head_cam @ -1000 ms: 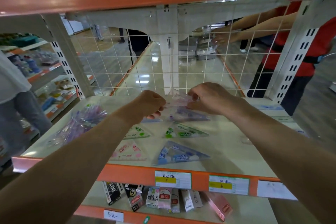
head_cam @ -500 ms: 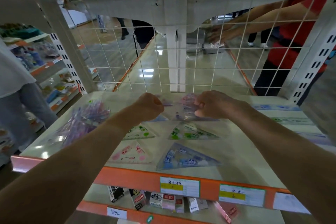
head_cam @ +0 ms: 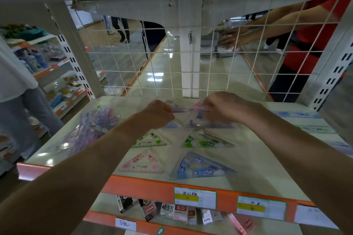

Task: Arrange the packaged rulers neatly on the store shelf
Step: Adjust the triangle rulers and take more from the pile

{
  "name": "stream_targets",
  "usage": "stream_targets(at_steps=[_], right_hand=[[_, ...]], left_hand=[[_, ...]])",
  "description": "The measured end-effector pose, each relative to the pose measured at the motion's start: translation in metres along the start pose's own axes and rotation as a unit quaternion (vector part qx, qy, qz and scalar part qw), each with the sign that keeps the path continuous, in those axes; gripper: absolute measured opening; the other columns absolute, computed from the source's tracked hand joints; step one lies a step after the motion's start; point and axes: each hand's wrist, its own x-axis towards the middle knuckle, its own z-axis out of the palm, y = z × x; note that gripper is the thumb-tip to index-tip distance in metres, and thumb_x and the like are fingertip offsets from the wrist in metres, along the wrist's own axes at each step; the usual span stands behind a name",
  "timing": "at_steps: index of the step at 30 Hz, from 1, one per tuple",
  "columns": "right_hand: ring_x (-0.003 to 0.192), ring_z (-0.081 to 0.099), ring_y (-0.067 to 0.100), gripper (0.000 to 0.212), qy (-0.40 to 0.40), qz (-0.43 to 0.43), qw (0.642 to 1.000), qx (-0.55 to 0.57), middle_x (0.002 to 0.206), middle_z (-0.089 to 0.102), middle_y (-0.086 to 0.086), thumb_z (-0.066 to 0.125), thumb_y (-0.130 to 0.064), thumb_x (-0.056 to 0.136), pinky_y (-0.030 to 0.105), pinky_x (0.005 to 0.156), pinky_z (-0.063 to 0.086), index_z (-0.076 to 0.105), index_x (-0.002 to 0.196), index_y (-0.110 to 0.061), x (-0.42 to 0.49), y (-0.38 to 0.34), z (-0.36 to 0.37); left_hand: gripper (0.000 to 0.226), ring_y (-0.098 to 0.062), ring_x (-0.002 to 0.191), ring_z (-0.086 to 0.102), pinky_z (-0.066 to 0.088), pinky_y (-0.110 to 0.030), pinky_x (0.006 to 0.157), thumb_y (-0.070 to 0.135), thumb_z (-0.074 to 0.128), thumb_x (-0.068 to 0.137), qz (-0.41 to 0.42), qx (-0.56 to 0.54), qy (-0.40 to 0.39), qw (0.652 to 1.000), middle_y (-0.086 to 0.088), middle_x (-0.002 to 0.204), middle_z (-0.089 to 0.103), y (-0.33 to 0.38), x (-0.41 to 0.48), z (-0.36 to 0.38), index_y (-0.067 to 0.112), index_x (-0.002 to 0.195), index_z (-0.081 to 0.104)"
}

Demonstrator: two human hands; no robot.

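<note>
Packaged triangle rulers lie in two columns on the cream shelf (head_cam: pixel 263 158). A pink one (head_cam: pixel 142 163) and a blue one (head_cam: pixel 200 167) sit nearest the front, two green ones (head_cam: pixel 149 139) (head_cam: pixel 206 140) behind them. At the back my left hand (head_cam: pixel 157 113) pinches the corner of a purple ruler pack (head_cam: pixel 174 108). My right hand (head_cam: pixel 222 108) grips another clear pack with purple and pink print (head_cam: pixel 202 121), tilted over the shelf. Both hands are close together, almost touching.
A heap of purple packs (head_cam: pixel 89 129) lies at the shelf's left. Long straight rulers (head_cam: pixel 298 115) lie at the right. A white wire grid (head_cam: pixel 210 63) backs the shelf, a person in red (head_cam: pixel 305 47) reaches behind it, and another person (head_cam: pixel 17 89) stands left. Boxed goods (head_cam: pixel 168 212) fill the lower shelf.
My view has tipped upward and closer. Both hands stay at the back of the shelf, still working the purple packs; the right hand's pack has lifted and tilted slightly.
</note>
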Motion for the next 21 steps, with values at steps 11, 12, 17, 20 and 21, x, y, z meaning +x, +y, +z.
stream_targets(at_steps=[11,12,17,20,21], right_hand=[[0.108,0.055,0.018,0.040,-0.016,-0.126,0.991,0.041,0.121,0.059,0.000,0.055,-0.040,0.093,0.023,0.078,0.038,0.055,0.128,-0.020,0.038,-0.117,-0.010],[0.109,0.055,0.018,0.040,-0.019,-0.129,0.990,0.044,0.121,0.059,0.000,0.055,-0.039,0.093,0.023,0.080,0.037,0.054,0.128,-0.020,0.042,-0.129,-0.006],[0.109,0.054,0.017,0.039,-0.032,-0.141,0.987,0.062,0.121,0.060,-0.001,0.055,-0.037,0.092,0.023,0.080,0.035,0.054,0.128,-0.022,0.066,-0.182,0.017],[0.115,0.053,0.019,0.042,-0.040,-0.135,0.987,0.078,0.127,0.057,0.001,0.056,-0.036,0.091,0.024,0.083,0.036,0.054,0.130,-0.022,0.076,-0.208,0.028],[0.117,0.052,0.021,0.043,-0.048,-0.127,0.987,0.087,0.130,0.056,0.002,0.057,-0.035,0.091,0.024,0.084,0.036,0.053,0.131,-0.022,0.079,-0.215,0.030]], left_hand=[[0.016,-0.018,0.074,0.061,0.044,-0.020,0.060,0.016,0.059,0.086,-0.036,0.069,0.109,0.991,-0.007,0.089,0.068,-0.092,-0.025,-0.081,0.010,0.094,0.072],[0.015,-0.016,0.071,0.060,0.044,-0.019,0.057,0.017,0.060,0.087,-0.043,0.073,0.112,0.990,-0.004,0.088,0.067,-0.104,-0.027,-0.089,0.012,0.096,0.071],[0.017,-0.013,0.071,0.057,0.043,-0.021,0.059,0.020,0.060,0.089,-0.091,0.067,0.133,0.985,-0.004,0.094,0.062,-0.166,-0.033,-0.127,0.013,0.103,0.068],[0.020,-0.013,0.071,0.057,0.045,-0.024,0.065,0.020,0.062,0.088,-0.112,0.057,0.133,0.983,-0.002,0.092,0.060,-0.193,-0.032,-0.142,0.012,0.105,0.067],[0.020,-0.013,0.069,0.057,0.046,-0.025,0.065,0.019,0.063,0.088,-0.115,0.051,0.130,0.983,-0.001,0.089,0.060,-0.200,-0.031,-0.145,0.011,0.106,0.067]])
